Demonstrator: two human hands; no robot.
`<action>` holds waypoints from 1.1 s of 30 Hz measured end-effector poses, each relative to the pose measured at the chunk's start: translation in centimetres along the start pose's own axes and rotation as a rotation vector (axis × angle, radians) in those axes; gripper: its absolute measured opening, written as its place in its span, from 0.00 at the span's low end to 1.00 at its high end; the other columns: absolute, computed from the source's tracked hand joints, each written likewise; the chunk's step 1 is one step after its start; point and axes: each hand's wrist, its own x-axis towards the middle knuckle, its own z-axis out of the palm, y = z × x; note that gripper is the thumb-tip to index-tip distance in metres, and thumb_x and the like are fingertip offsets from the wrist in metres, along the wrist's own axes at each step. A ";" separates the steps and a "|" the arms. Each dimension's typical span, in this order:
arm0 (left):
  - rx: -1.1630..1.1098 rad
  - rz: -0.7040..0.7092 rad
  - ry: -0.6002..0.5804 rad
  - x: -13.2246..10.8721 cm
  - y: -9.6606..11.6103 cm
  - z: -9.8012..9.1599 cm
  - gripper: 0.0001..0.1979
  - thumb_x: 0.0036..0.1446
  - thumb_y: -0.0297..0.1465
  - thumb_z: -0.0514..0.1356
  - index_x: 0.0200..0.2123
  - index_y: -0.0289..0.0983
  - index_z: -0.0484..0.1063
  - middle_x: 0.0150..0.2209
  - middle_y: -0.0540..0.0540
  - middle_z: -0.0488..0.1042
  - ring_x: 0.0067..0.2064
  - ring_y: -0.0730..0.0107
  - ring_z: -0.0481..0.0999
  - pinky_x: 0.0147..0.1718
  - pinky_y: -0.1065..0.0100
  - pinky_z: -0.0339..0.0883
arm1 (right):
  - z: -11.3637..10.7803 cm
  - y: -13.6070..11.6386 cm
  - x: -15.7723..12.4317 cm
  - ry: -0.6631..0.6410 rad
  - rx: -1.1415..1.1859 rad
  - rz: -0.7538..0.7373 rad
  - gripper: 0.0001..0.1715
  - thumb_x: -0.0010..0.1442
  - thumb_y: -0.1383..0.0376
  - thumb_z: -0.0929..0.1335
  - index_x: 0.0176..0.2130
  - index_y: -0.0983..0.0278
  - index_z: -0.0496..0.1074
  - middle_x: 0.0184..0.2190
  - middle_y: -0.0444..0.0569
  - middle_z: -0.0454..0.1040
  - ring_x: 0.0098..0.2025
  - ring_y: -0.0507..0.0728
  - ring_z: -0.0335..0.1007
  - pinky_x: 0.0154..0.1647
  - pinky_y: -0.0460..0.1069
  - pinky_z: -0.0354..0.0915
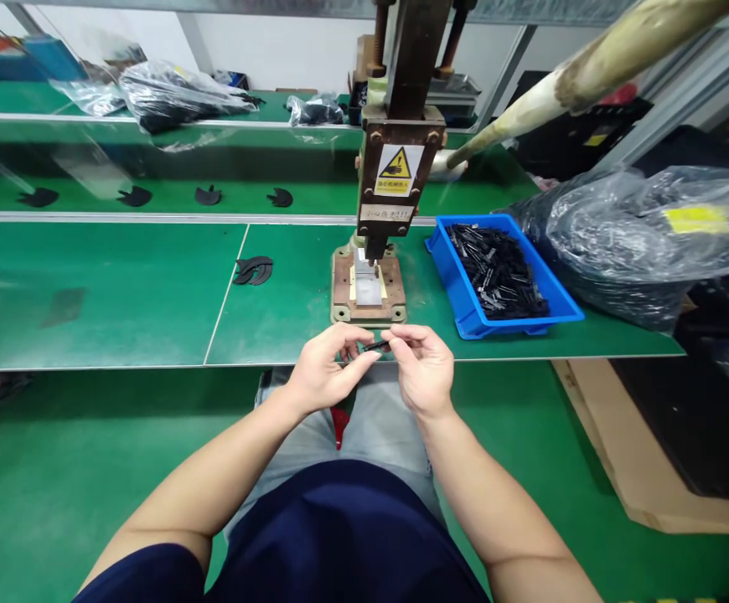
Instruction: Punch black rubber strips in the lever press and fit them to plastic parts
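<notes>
My left hand (327,368) and my right hand (424,368) meet at the front edge of the green table (119,293). Both pinch a small black part (377,345) held between their fingertips. Just beyond the hands stands a manual press (395,167) with a yellow warning label; its base plate (368,289) carries a pale fixture under the ram. A blue bin (465,297) full of small black parts sits to the right of the press.
A small pile of curved black pieces (253,270) lies left of the press. More black pieces (135,197) sit on the conveyor behind. Plastic bags of parts (647,234) crowd the right; a press lever (591,71) slants overhead. A cardboard box (641,469) stands on the floor.
</notes>
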 end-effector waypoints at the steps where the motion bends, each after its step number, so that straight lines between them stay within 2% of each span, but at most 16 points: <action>1: -0.006 -0.013 -0.004 -0.1 0.0 0.0 0.11 0.68 0.37 0.70 0.51 0.42 0.78 0.40 0.46 0.82 0.33 0.70 0.78 0.33 0.67 0.74 | 0.0 0.1 0.0 0.000 0.005 0.007 0.16 0.62 0.53 0.80 0.46 0.56 0.82 0.43 0.47 0.86 0.47 0.59 0.85 0.55 0.57 0.82; 11: 0.001 -0.049 -0.043 -0.1 -0.4 0.2 0.10 0.68 0.36 0.70 0.50 0.42 0.79 0.40 0.45 0.83 0.33 0.70 0.78 0.33 0.67 0.75 | 0.2 0.8 0.0 0.002 0.039 0.054 0.17 0.62 0.53 0.80 0.46 0.57 0.81 0.43 0.47 0.86 0.46 0.58 0.85 0.48 0.54 0.82; 15: 0.062 0.051 -0.069 0.6 -0.8 -0.4 0.07 0.69 0.35 0.69 0.48 0.43 0.82 0.42 0.44 0.85 0.37 0.66 0.82 0.39 0.64 0.77 | 0.2 1.0 0.0 -0.024 0.029 0.070 0.18 0.63 0.52 0.80 0.47 0.58 0.81 0.43 0.48 0.86 0.45 0.58 0.84 0.46 0.54 0.82; 18: 0.146 0.110 -0.050 2.4 -2.3 -1.6 0.05 0.70 0.33 0.68 0.46 0.43 0.83 0.41 0.45 0.85 0.38 0.66 0.83 0.42 0.65 0.77 | -0.7 -0.1 1.5 -0.086 -0.064 0.001 0.19 0.65 0.52 0.78 0.51 0.58 0.81 0.47 0.50 0.85 0.46 0.58 0.82 0.46 0.54 0.82; 21: 0.278 0.073 0.000 5.5 -5.2 -3.0 0.08 0.71 0.35 0.65 0.47 0.41 0.85 0.43 0.43 0.86 0.42 0.62 0.84 0.47 0.64 0.76 | -2.3 -3.9 5.2 -0.003 -0.224 -0.253 0.19 0.67 0.52 0.76 0.53 0.59 0.80 0.50 0.51 0.82 0.49 0.57 0.79 0.53 0.56 0.80; 24: 0.417 0.009 -0.043 8.7 -8.2 -3.8 0.11 0.72 0.36 0.63 0.50 0.42 0.85 0.49 0.41 0.86 0.50 0.56 0.84 0.54 0.61 0.74 | -3.1 -10.6 9.7 0.113 -0.317 -0.606 0.23 0.72 0.49 0.73 0.57 0.60 0.75 0.54 0.53 0.78 0.52 0.57 0.78 0.57 0.56 0.78; 26: 0.486 -0.015 -0.115 10.5 -9.6 -3.8 0.12 0.72 0.36 0.63 0.51 0.43 0.85 0.51 0.41 0.85 0.53 0.53 0.82 0.56 0.60 0.72 | -2.7 -15.6 12.1 0.087 -0.261 -0.802 0.27 0.73 0.48 0.71 0.60 0.63 0.72 0.59 0.55 0.74 0.54 0.57 0.77 0.57 0.55 0.78; 28: 0.529 -0.021 -0.179 11.6 -10.4 -3.4 0.12 0.71 0.34 0.62 0.50 0.45 0.86 0.50 0.41 0.84 0.53 0.52 0.81 0.55 0.60 0.71 | -1.7 -19.9 13.7 0.003 -0.211 -0.870 0.27 0.77 0.49 0.66 0.63 0.63 0.70 0.57 0.53 0.73 0.56 0.55 0.77 0.60 0.54 0.75; 30: 0.556 -0.010 -0.225 12.3 -10.6 -2.8 0.12 0.71 0.32 0.62 0.50 0.45 0.86 0.49 0.41 0.84 0.52 0.52 0.81 0.53 0.60 0.71 | -0.5 -22.7 14.7 -0.116 -0.225 -0.874 0.30 0.78 0.45 0.62 0.64 0.62 0.68 0.57 0.48 0.73 0.58 0.54 0.77 0.62 0.54 0.72; 33: 0.624 0.035 -0.281 12.9 -10.4 -2.1 0.14 0.68 0.29 0.62 0.51 0.45 0.86 0.49 0.41 0.83 0.53 0.52 0.80 0.51 0.61 0.71 | 0.9 -23.7 15.4 -0.211 -0.224 -0.873 0.29 0.72 0.44 0.67 0.57 0.63 0.69 0.48 0.41 0.73 0.47 0.48 0.77 0.58 0.53 0.72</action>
